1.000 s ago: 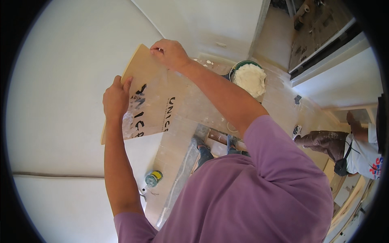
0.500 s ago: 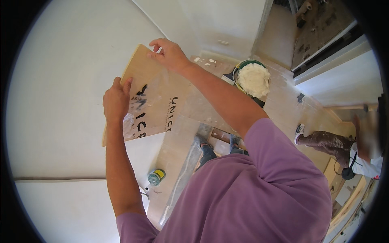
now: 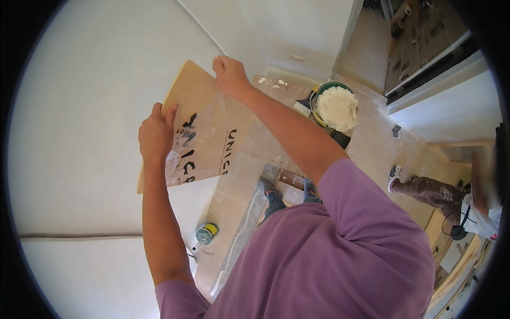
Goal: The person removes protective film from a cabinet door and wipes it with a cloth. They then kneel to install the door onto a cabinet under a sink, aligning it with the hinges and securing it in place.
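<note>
A tan, flat sheet with a pale yellow edge (image 3: 183,85) stands tilted in front of the white wall. Clear plastic film (image 3: 212,125) with dark printing hangs wrinkled over its lower part and spreads out to the right. My left hand (image 3: 155,133) grips the sheet's left edge, thumb on the face, fingers behind. At the top right corner my right hand (image 3: 231,77) is closed, fingertips pinched together. It appears to hold the film's upper edge, though the fingers partly hide this.
On the floor to the right stands a green bucket (image 3: 348,86) heaped with white paste (image 3: 336,109), a wide brush (image 3: 303,105) beside it. A jar (image 3: 206,233) stands near my left arm. My feet (image 3: 268,187) are on a plank-like surface. Another person (image 3: 433,194) is at the far right.
My right hand has shifted slightly right, and its fingers have gone from spread at the sheet's corner to closed. My left hand keeps its grip. The view has shifted slightly.
</note>
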A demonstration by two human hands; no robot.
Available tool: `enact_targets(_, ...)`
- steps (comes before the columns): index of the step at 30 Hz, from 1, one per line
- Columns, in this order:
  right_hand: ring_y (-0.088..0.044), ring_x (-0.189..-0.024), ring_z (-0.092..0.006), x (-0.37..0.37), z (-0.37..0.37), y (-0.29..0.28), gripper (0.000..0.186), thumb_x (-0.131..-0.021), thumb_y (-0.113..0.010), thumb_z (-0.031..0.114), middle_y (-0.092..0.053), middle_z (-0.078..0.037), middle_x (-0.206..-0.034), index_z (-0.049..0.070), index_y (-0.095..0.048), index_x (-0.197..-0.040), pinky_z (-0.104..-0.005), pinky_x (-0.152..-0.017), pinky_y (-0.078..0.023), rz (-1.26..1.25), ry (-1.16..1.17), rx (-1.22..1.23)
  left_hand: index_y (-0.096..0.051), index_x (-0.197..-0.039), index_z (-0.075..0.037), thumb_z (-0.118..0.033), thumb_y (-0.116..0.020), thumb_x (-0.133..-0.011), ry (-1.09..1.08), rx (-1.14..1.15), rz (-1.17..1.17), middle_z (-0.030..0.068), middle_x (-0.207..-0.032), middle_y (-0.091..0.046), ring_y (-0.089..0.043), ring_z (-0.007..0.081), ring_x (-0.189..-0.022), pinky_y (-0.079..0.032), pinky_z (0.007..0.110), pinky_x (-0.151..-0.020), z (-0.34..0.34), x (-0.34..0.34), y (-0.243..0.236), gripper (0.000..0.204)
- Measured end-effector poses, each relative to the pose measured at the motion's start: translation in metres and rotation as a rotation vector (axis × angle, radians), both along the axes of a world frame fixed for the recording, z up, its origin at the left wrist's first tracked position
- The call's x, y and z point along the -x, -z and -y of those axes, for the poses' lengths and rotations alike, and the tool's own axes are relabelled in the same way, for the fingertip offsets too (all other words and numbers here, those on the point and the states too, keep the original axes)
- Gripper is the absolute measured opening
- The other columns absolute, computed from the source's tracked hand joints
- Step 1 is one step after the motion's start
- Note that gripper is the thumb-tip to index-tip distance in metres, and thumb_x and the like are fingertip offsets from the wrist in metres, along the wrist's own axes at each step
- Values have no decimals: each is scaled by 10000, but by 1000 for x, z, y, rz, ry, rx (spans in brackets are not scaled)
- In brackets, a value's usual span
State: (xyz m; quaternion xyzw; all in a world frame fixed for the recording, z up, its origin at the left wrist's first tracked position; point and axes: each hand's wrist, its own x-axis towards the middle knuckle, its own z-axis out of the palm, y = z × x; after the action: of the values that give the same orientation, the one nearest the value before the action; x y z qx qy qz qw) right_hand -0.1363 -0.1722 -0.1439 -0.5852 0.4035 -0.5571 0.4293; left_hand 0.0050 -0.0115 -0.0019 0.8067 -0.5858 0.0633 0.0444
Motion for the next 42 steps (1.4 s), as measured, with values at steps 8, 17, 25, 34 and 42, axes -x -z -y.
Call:
enact_targets(8,-573,-572,-115,6,-29,15,316,-1031,-543,219,-561,-41,-640,-5,-629,-826,-307,-561,-473,91,-18,-119,-603,-979,-52,-541,-529,-1012,-19,-2,-1,197,-784,-704,-679,437,-785,-525,527,-678,-4,-1,1,496)
enact_targets(17,-481,-559,-86,22,-51,-10,216,-893,-494,37,-502,-8,-599,15,-661,-756,-288,-503,-400,394,-253,-198,-598,-971,-44,-525,-530,-1016,17,11,31,209,-774,-697,-676,442,-763,-522,532,-654,-5,3,-3,488)
enact_targets(25,-398,-529,-99,39,-63,-35,253,-932,-528,125,-421,25,-612,51,-566,-692,-269,-500,-386,636,-349,-448,-593,-959,-42,-515,-539,-1015,31,19,44,207,-777,-699,-677,442,-772,-525,527,-662,-7,9,-5,479)
enact_targets(34,-485,-553,-105,43,-68,-28,518,-1002,-617,504,-508,-5,-669,82,-533,-713,-289,-473,-415,343,-340,-439,-640,-1137,-78,-461,-573,-1010,30,58,-8,183,-965,-731,-699,400,-892,-545,499,-766,-12,22,-8,409)
enact_targets(42,-471,-554,-114,-9,-128,-73,561,-1012,-528,599,-494,6,-668,102,-564,-755,-294,-493,-410,457,-667,-635,-696,-1242,-77,-246,-755,-917,397,275,-447,163,-1325,-661,-662,308,-1180,-516,396,-990,-28,0,-5,372)
